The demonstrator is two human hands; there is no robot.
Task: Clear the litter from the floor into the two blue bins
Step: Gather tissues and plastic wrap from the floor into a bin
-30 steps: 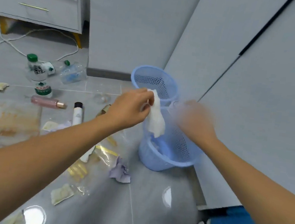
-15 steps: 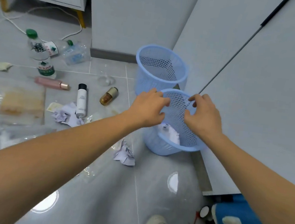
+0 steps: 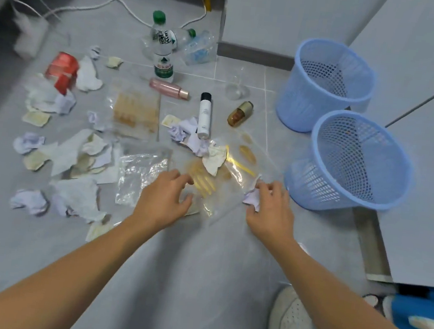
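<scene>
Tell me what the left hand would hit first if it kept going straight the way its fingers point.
Probably the clear plastic wrapper with gold stripes, right at the left hand's fingertips; beyond that, a crumpled white paper scrap. Depth is uncertain.

White cable (image 3: 115,1) along floor, white shoe (image 3: 289,323) bottom right

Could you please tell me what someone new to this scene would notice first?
Probably the two light-blue perforated plastic bins, standing side by side on the right against the grey cabinet. Next comes the spread of litter over the grey tiled floor: crumpled paper, clear wrappers, a crushed red can at the left, bottles further back. In the foreground, the right hand closes on a crumpled lilac paper ball while the left hand hovers open.
</scene>
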